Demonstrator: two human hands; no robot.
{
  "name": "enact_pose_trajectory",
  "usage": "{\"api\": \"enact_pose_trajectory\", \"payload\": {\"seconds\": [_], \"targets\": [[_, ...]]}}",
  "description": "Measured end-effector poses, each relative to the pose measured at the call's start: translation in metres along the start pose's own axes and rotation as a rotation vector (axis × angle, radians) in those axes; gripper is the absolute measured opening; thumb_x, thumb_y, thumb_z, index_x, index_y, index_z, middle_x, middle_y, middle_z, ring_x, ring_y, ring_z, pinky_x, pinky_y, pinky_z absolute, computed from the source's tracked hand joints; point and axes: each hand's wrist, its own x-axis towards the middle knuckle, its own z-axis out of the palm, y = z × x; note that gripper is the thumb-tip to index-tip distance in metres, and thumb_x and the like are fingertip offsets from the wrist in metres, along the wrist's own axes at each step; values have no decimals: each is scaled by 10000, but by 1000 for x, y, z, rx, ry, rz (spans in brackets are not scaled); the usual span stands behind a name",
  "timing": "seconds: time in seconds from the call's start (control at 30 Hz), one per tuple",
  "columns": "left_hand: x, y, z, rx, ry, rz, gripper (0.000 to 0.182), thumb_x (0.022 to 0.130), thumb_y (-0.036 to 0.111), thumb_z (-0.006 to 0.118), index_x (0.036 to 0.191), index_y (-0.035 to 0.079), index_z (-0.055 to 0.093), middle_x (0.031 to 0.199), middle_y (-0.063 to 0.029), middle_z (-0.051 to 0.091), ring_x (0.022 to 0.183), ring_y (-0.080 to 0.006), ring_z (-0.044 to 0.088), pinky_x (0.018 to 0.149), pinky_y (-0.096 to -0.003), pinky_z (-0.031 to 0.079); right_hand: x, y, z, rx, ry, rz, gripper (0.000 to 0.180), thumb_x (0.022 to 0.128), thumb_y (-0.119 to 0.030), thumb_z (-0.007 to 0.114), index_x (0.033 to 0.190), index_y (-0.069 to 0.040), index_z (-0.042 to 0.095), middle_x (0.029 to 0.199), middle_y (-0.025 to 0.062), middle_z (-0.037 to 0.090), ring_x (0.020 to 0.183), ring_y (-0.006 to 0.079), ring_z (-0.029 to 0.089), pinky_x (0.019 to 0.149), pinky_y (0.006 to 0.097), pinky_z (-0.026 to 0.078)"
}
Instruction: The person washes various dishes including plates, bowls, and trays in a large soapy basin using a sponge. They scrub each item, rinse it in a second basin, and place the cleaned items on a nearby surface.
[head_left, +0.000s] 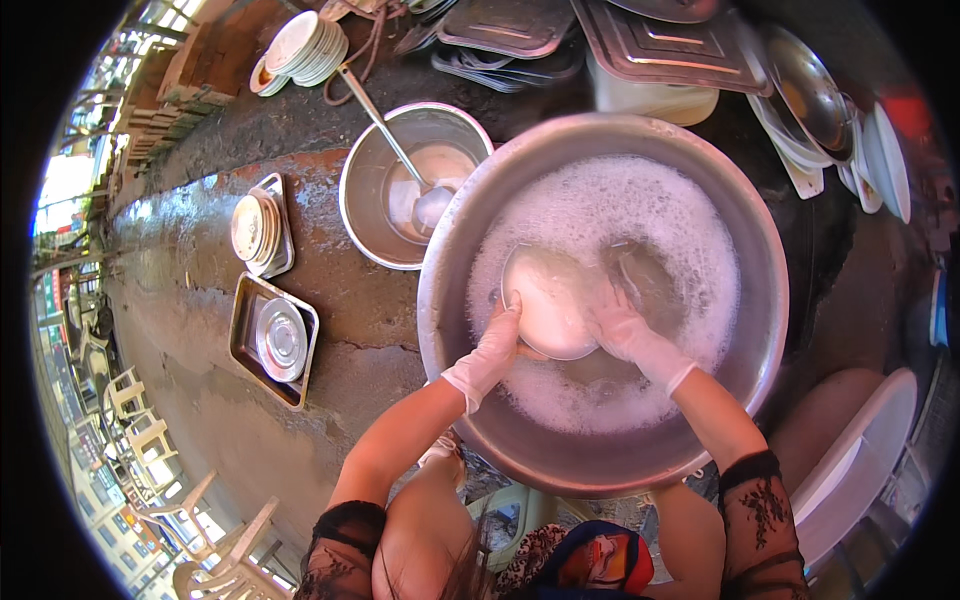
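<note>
In front of me stands a wide metal basin (765, 315) of water, with thick white suds (622, 187) around its inside. A round, shallow, pale dish (551, 307) is tilted over the water, wet and whitish. My left hand (499, 337), in a thin translucent glove, grips the dish by its left rim, thumb on top and fingers beneath. My gloved right hand (622, 322) lies at the dish's right side, fingers stretched and partly blurred; whether it presses on the surface is hard to tell. Below the suds, the murky water hides whatever lies there.
Left of the basin sits a metal pot (367, 217) with a ladle (382, 124) in it. Stacked plates (259, 225), a tray (240, 337) and a plate stack (307, 49) rest on the wet ground. Metal lids (675, 52) and a wok (810, 90) lie beyond; a large tub (855, 465) stands right.
</note>
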Motion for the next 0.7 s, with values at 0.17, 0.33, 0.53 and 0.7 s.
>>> {"api": "enact_pose_trajectory", "payload": {"seconds": [0.17,0.33,0.53,0.7], "targets": [[-13,-3,15,49,-27,-26,684,856,601,350,1377,194,174,1340,-105,347,1157,-299,427,638,-509,520,-9,-52,45,300,9,-80,466,874,-170,396,1304,-2,335,1350,286,271,1195,402,378,998,409,326],[-12,-19,25,-73,-149,-99,833,779,751,225,1401,200,160,1420,-50,247,1293,-279,228,904,-558,355,18,-85,23,884,608,-168,503,878,-116,395,1360,-48,270,1388,225,264,1271,350,290,1042,366,254],[7,-7,9,-53,36,-228,683,847,622,357,1371,197,250,1351,-113,342,1206,-265,359,891,-570,375,-34,-56,35,536,428,-534,546,828,-44,404,1361,-71,289,1397,185,271,1319,370,173,1081,437,136],[-12,2,12,140,-183,-27,499,911,393,421,1343,202,261,1244,-86,426,1092,-271,473,575,-445,557,-36,7,71,149,335,-312,540,752,-84,452,1290,-81,406,1340,88,392,1290,322,261,1084,376,167]]}}
